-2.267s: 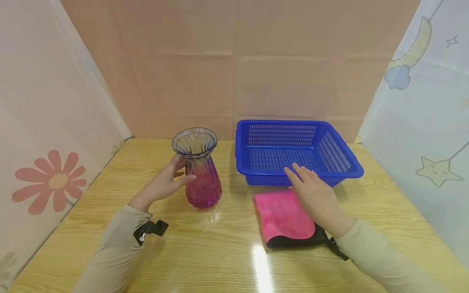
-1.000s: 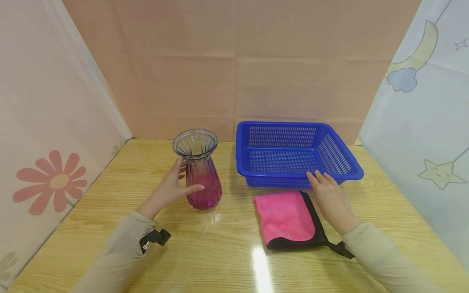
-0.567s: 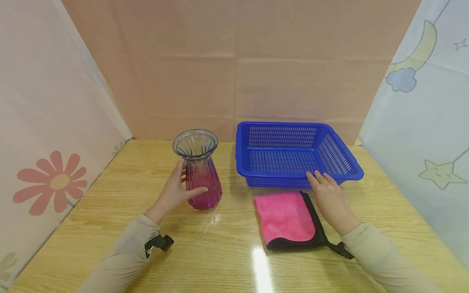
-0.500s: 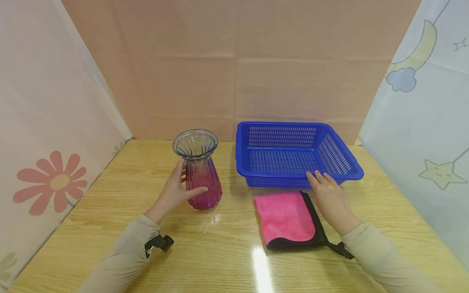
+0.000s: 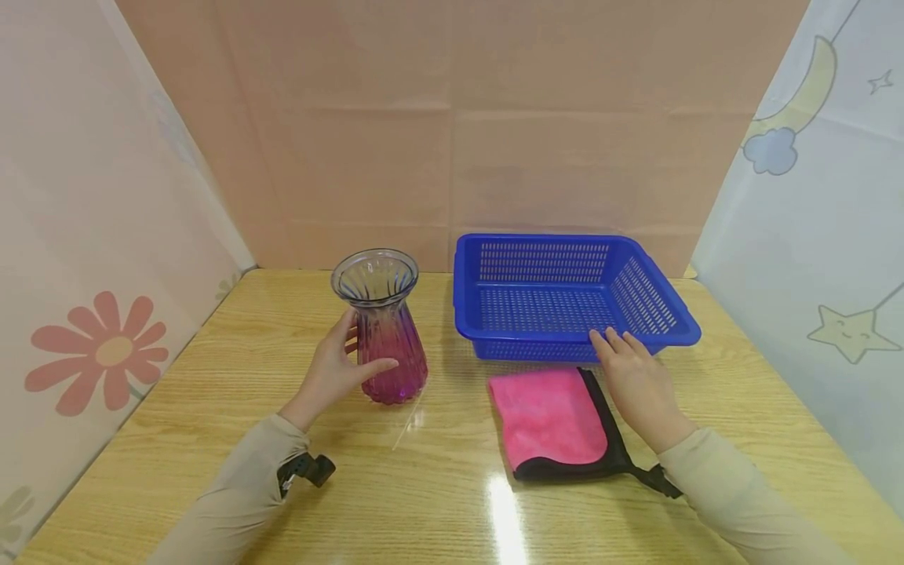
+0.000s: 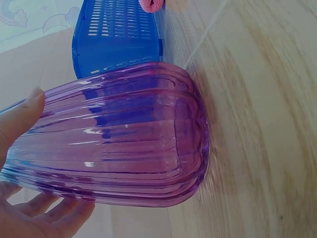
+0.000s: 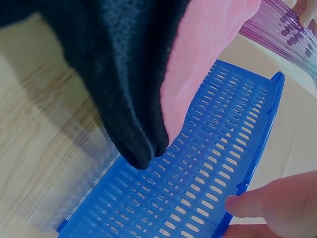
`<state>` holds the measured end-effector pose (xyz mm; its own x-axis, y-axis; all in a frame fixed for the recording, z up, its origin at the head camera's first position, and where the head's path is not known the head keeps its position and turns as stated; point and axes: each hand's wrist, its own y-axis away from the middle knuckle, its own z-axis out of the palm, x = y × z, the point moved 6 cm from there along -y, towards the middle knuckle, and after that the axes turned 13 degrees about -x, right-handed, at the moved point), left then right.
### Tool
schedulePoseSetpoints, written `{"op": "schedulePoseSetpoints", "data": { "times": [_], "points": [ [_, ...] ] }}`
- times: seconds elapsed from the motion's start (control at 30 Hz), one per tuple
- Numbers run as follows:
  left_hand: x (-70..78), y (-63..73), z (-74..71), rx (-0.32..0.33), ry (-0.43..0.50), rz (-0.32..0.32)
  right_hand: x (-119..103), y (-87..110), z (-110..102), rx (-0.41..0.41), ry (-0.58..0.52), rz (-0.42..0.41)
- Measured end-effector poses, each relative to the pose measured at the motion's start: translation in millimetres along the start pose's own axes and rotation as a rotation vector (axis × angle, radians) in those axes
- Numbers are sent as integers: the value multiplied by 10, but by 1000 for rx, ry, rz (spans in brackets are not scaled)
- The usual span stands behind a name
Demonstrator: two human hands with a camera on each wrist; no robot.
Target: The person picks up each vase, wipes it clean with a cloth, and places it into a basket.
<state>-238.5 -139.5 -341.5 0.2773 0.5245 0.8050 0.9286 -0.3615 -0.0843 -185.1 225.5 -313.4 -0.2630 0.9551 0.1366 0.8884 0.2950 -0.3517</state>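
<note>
A ribbed glass vase (image 5: 392,353), clear grey at the flared top and pink-purple below, stands upright on the left half of the table. My left hand (image 5: 332,369) holds its side, thumb across the front and fingers round the back, as the left wrist view also shows. To the right is a blue plastic basket (image 5: 487,336) with slotted walls. My right hand (image 5: 636,384) grips its near rim, fingers over the edge. In the right wrist view the thumb (image 7: 247,202) lies against the rim from outside.
A folded pink cloth (image 5: 551,420) with black edging lies in front of the basket, its black strap (image 5: 657,480) running toward the right sleeve. Patterned sheets hang at both sides and a tan sheet (image 5: 452,118) at the back of the wooden table (image 5: 367,510).
Since the earliest frame, my right hand has moved right from over the cloth to the basket's near rim. The left thumb has slid further across the vase. Vase and basket stay put.
</note>
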Motion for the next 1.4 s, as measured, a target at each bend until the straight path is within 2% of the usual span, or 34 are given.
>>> {"op": "schedulePoseSetpoints", "data": {
  "times": [0.37, 0.83, 1.07, 1.4],
  "points": [
    [15, 4, -11, 29, 6, 6, -11, -3, -21, 3, -2, -8],
    [26, -5, -12, 42, 25, -6, 4, -8, 13, -44, -2, 13],
    [86, 0, -48, 87, 21, 22, -11, 0, -2, 3, 14, -5],
    [146, -4, -138, 133, 37, 24, -12, 1, -8, 11, 14, -12]
  ]
}}
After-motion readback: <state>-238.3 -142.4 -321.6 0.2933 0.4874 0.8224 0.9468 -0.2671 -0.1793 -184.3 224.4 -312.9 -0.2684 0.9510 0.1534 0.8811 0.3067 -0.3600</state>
